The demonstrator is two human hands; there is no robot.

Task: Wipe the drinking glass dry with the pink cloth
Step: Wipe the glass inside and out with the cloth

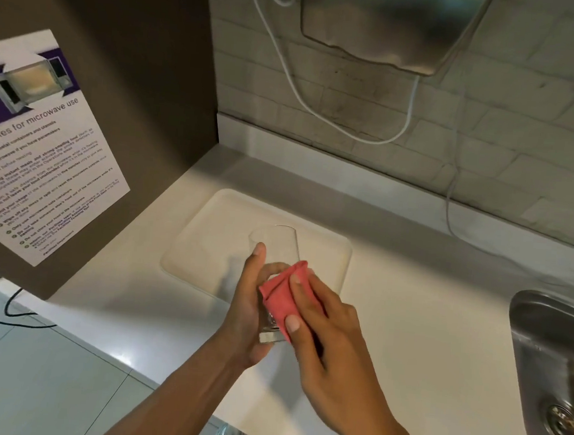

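A clear drinking glass [275, 247] is held tilted above the white counter, its mouth pointing away from me and its thick base toward me. My left hand [248, 316] grips it from the left side, thumb lying along the wall. A folded pink cloth [278, 293] lies against the right side of the glass. My right hand [324, 339] holds the cloth there, pinching it between thumb and fingers. The lower part of the glass is hidden by the cloth and both hands.
A white tray [324, 243] lies on the counter [424, 328] beyond the glass. A steel sink [542, 337] is at the right. A brown cabinet side with a microwave notice [38, 152] stands at the left. A metal wall dispenser [387, 24] and white cables hang above.
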